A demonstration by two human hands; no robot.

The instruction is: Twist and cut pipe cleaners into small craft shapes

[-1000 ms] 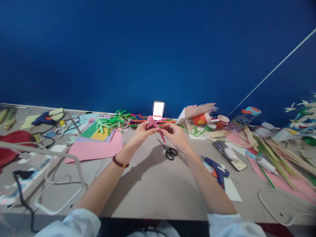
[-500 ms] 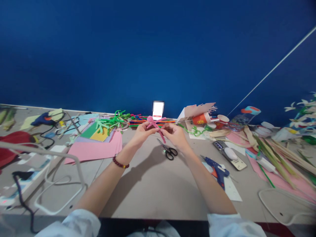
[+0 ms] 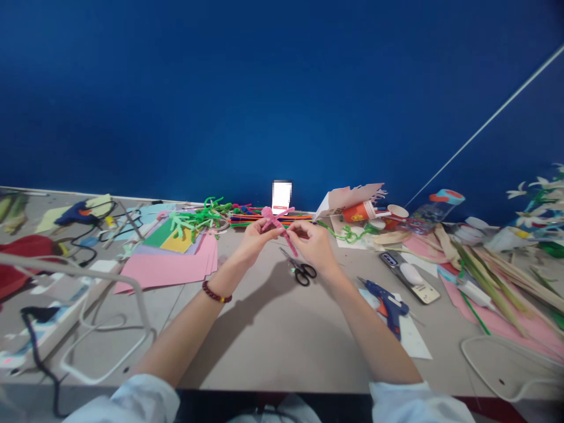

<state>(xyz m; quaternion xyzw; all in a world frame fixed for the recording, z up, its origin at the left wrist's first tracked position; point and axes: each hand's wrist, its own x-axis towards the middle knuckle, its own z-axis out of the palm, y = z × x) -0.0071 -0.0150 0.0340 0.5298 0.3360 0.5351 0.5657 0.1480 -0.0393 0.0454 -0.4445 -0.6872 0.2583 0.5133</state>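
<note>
— What is in your fingers, and how far along does it look?

— You have a pink fuzzy piece (image 3: 272, 216), held up over the desk (image 3: 282, 346), just beyond the blades of the scissors (image 3: 305, 274); your left hand (image 3: 253, 241) pinches it near the middle, fingers closed on it; your right hand (image 3: 314, 242) pinches it lower down, fingers closed there too; the top is bunched and a strip sticks out sideways, so the crossed shape and the twisted-looking stem seem made.

— And what is left to do on it?

— You cannot tell from here; your fingers cover the join, so whether it is fastened does not show; the scissors lie on the desk, in neither hand.

— What surrounds the scissors?

— Beyond them you have a bundle of coloured stems (image 3: 240, 221) and an upright lit screen (image 3: 282, 195); to their left, pink paper sheets (image 3: 171, 267), with green fuzzy pieces (image 3: 198, 220) farther off; to their right, a blue glue gun (image 3: 388, 302), partly over white paper (image 3: 418, 343).
</note>
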